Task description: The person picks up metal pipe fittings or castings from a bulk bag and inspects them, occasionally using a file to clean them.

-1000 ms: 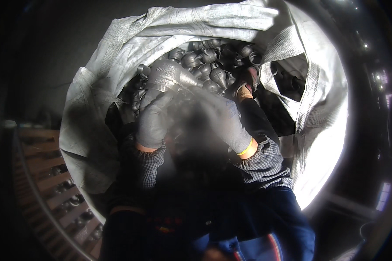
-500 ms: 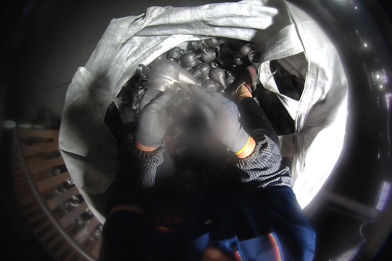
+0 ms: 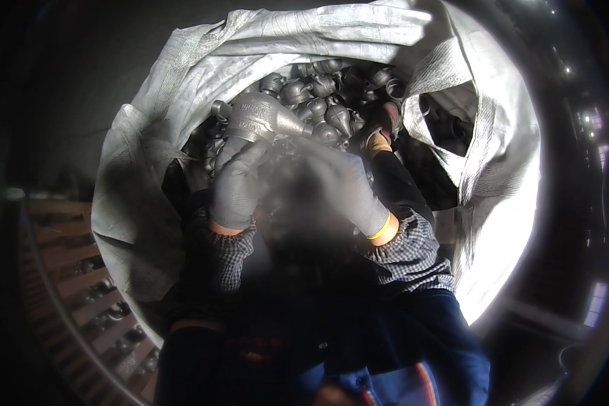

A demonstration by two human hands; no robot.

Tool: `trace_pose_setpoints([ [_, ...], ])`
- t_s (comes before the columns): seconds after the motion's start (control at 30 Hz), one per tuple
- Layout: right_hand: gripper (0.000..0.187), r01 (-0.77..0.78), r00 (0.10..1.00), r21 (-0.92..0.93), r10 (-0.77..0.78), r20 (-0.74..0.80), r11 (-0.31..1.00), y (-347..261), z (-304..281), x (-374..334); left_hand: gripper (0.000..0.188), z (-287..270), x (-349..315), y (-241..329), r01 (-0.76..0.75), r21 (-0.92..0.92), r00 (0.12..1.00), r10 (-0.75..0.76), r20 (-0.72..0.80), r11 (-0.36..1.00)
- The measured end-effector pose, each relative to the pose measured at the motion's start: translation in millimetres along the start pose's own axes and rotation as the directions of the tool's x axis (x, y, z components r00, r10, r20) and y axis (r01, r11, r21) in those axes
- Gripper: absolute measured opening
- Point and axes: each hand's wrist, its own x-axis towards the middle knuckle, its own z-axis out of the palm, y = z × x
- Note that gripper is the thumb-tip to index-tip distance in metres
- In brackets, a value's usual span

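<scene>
Item: one gray fitting, metal by its look, with a rounded body, raised lettering and a ridged collar, tapering to a narrow neck. Location: upper end of your left grip, collar nearest the glove, neck pointing across toward your right grip. Left grip: closed around the lower part, thumb on the near side. Right grip: beside the neck, fingers bent but blurred; you cannot tell whether they hold anything or touch the piece. Handling, by judgement: heavy for its bulk, stiff, hardly fragile; the smooth curve may slide under knit gloves, and the bulky head may tip your wrist. Best hold: wrap the collar, where ridges should give purchase, and steady the neck. Surroundings: similar fittings piled beyond both grips, inside a white woven sack whose folded rim rings them.
</scene>
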Motion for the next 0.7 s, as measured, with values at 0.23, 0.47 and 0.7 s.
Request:
trace_pose_setpoints([
  [0.23,0.034,0.075,0.997,-0.05,-0.074,0.03,0.996,-1.2,-3.0,0.9,0.024,-0.6,2.4,-3.2,-0.007,0.016,0.992,0.008,-0.126,1.0],
  [0.47,0.034,0.076,0.997,0.053,-0.075,-0.025,0.996,6.4,-2.3,2.0,0.021,-6.7,1.9,-4.4,-0.012,0.044,0.996,0.016,-0.086,0.999],
  [0.7,0.033,0.104,0.994,-0.077,-0.101,0.046,0.992,1.9,-3.7,1.4,0.02,-23.0,5.2,-8.7,-0.064,0.086,0.996,0.07,-0.063,0.994],
])
